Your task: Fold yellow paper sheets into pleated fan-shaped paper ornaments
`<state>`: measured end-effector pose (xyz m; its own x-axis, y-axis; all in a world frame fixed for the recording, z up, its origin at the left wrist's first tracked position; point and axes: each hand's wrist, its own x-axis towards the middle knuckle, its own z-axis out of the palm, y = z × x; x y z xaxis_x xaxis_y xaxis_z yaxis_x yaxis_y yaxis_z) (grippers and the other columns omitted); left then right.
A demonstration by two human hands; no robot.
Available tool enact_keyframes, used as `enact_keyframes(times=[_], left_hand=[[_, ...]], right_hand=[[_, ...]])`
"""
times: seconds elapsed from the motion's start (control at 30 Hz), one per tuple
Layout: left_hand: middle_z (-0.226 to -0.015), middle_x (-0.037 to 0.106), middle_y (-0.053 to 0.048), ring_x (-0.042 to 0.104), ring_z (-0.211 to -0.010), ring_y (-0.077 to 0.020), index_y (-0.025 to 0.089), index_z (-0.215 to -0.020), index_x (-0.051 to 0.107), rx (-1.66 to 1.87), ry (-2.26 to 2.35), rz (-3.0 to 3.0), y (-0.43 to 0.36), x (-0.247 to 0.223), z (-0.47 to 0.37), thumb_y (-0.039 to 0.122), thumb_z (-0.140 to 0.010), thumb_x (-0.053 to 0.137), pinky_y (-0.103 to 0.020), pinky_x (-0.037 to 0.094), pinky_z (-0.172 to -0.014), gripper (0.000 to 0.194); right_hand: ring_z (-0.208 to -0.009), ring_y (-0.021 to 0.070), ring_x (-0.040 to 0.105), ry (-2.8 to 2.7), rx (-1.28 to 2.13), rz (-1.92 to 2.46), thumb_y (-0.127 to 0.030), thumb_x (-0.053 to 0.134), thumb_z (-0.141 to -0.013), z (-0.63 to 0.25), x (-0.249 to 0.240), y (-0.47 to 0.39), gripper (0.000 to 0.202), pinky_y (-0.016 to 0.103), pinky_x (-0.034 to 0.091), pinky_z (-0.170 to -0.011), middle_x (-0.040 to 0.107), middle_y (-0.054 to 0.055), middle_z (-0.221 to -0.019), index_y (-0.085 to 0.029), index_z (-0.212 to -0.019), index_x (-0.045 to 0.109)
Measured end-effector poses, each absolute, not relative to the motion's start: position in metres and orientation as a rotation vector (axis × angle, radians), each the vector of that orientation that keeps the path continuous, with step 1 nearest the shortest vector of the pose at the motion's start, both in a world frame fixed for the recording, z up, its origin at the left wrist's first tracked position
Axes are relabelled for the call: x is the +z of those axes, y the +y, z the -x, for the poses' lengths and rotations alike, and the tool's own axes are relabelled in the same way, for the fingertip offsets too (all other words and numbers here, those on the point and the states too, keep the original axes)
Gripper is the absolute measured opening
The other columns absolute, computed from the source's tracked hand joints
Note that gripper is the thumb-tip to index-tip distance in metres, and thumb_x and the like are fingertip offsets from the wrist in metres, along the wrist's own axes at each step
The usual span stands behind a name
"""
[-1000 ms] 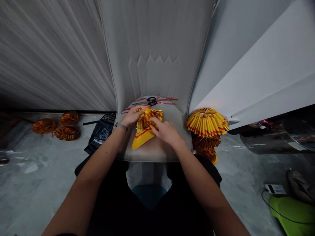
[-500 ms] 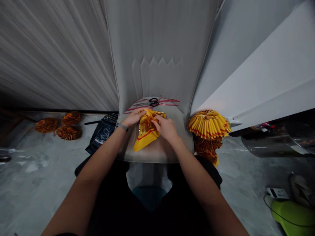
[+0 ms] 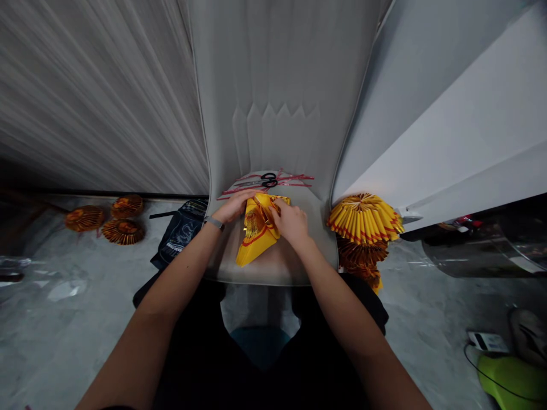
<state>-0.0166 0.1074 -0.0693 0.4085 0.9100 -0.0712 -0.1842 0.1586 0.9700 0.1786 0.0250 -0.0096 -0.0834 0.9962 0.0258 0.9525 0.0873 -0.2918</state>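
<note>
A folded yellow and gold foil paper with a red line lies over the seat of a grey chair. My left hand, with a grey band on the wrist, is closed on the paper's upper left edge. At its right side my right hand grips the paper, fingers bent over the gold part. Some fingertips are hidden by the folds. Just behind the hands, black-handled scissors rest among thin pink-red strips at the back of the seat.
Pleated yellow and gold paper fans are stacked right of the chair. Several round gold pleated pieces sit on the floor at left, near a dark bag. A green object and a cable are at lower right.
The whole view has shifted slightly. My right fingers have moved a little on the gold folds, and the paper's upper part looks flatter. Both hands keep their hold.
</note>
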Motion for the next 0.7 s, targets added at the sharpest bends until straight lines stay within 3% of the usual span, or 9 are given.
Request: enact_keyframes(times=[0.1,0.17,0.27,0.37,0.53,0.7], left_hand=[[-0.099,0.077,-0.01,0.07,-0.086,-0.0223,0.013,-0.107,0.075,0.933,0.909,-1.231,0.106,-0.07,0.015,0.05,-0.076,0.079,-0.032,0.055,-0.08,0.048],[-0.097,0.077,-0.009,0.069,-0.084,-0.0213,0.013,-0.106,0.075,0.972,0.958,-1.282,0.106,-0.072,0.014,0.052,-0.076,0.079,-0.031,0.055,-0.078,0.049],[-0.094,0.077,-0.009,0.069,-0.081,-0.0206,0.012,-0.102,0.075,1.021,0.967,-1.27,0.107,-0.077,0.013,0.056,-0.075,0.078,-0.03,0.054,-0.075,0.051],[-0.092,0.077,-0.009,0.069,-0.077,-0.0203,0.013,-0.101,0.076,1.003,0.937,-1.236,0.108,-0.08,0.013,0.058,-0.073,0.08,-0.029,0.054,-0.071,0.053],[-0.1,0.077,-0.011,0.07,-0.082,-0.0212,0.012,-0.103,0.076,0.98,0.922,-1.246,0.109,-0.08,0.012,0.06,-0.072,0.079,-0.029,0.055,-0.074,0.057],[-0.101,0.077,-0.011,0.07,-0.085,-0.022,0.012,-0.104,0.076,0.975,0.939,-1.26,0.108,-0.079,0.01,0.06,-0.073,0.079,-0.03,0.055,-0.075,0.057]], right_hand=[[-0.083,0.025,0.07,-2.131,0.346,1.907,-0.045,0.044,-0.102,-0.178,-0.01,0.025,0.034,0.036,0.05,-0.079,0.074,0.009,-0.093,-0.028,-0.122,0.066],[-0.082,0.0238,0.07,-2.135,0.462,1.794,-0.043,0.051,-0.099,-0.181,-0.01,0.025,0.037,0.034,0.051,-0.078,0.074,0.006,-0.094,-0.028,-0.132,0.059],[-0.082,0.0229,0.071,-2.119,0.632,1.674,-0.036,0.06,-0.093,-0.191,-0.011,0.021,0.064,0.032,0.052,-0.077,0.074,0.004,-0.097,-0.029,-0.152,0.035],[-0.086,0.0263,0.072,-2.081,0.619,1.773,-0.031,0.063,-0.089,-0.199,-0.016,0.012,0.084,0.036,0.053,-0.08,0.074,0.008,-0.106,-0.029,-0.159,0.017],[-0.094,0.0311,0.073,-1.993,0.659,1.966,-0.03,0.067,-0.085,-0.205,-0.027,0.006,0.094,0.04,0.055,-0.081,0.071,0.015,-0.117,-0.027,-0.161,0.011],[-0.102,0.0313,0.071,-1.918,0.809,1.931,-0.029,0.07,-0.083,-0.208,-0.029,0.009,0.096,0.039,0.055,-0.083,0.071,0.014,-0.118,-0.026,-0.16,0.012]])
